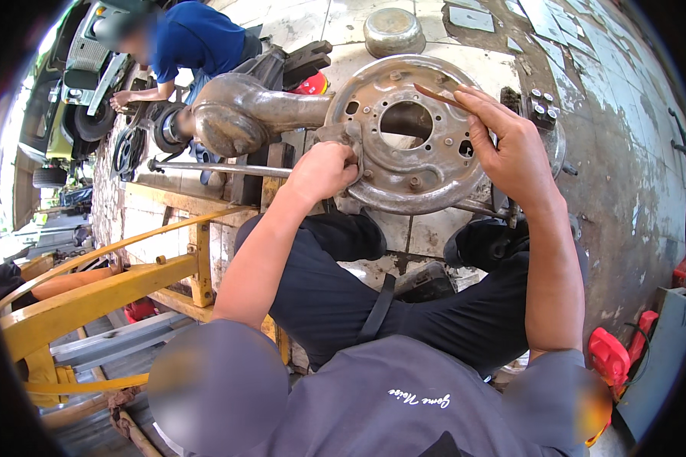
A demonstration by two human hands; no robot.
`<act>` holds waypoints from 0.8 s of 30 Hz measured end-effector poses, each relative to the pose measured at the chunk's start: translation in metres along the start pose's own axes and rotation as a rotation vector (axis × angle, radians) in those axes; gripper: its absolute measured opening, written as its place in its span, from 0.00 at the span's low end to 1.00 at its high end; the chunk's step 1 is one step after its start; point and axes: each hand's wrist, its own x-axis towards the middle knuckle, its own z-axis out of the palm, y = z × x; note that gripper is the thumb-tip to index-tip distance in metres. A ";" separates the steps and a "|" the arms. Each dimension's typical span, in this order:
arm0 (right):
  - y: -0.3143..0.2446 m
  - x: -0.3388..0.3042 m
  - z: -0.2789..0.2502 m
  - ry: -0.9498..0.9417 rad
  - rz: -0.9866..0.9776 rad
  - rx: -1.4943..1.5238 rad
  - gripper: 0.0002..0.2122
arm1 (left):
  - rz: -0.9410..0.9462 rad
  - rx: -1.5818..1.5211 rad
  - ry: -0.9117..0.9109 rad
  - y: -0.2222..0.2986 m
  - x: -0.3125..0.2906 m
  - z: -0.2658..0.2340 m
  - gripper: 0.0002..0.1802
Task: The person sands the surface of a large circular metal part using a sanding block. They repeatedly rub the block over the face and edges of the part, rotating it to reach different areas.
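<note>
A round metal backing plate (427, 186), brown and worn, with a big centre hole and several bolts, stands in front of me. It sits at the end of a rusty axle housing (236, 114) that bulges at the left. My left hand (324, 172) is closed at the plate's left edge, against a grey-brown piece (346, 135); what its fingers grip is hidden. Over the plate's right side, my right hand (509, 148) has its fingers nearly straight and pressed together. A thin reddish-brown strip (439, 98) juts out from under its fingertips.
A long metal rod (221, 168) runs left from near my left hand. Yellow metal frame bars (107, 297) stand at my left. Beyond the plate is a round metal drum (393, 32). A person in a blue shirt (198, 42) crouches at the far left. Red tools (608, 356) lie at lower right.
</note>
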 end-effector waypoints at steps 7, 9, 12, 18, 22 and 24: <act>0.005 -0.004 -0.004 0.000 0.035 -0.043 0.14 | -0.211 0.324 0.051 0.007 0.029 0.005 0.12; 0.004 -0.005 -0.007 0.022 0.033 -0.009 0.15 | -0.205 0.357 0.113 0.000 0.033 0.008 0.12; 0.003 -0.006 -0.009 0.028 0.028 0.003 0.15 | -0.194 0.271 0.242 -0.015 0.044 0.016 0.12; 0.004 -0.007 -0.006 0.019 -0.016 -0.008 0.15 | -0.032 0.298 0.421 -0.046 0.067 0.020 0.10; 0.004 -0.008 -0.002 0.005 -0.015 -0.018 0.15 | 0.013 0.294 0.456 -0.053 0.090 0.012 0.10; 0.006 -0.007 0.000 0.001 -0.021 -0.017 0.15 | -0.004 0.313 0.461 -0.053 0.097 0.004 0.11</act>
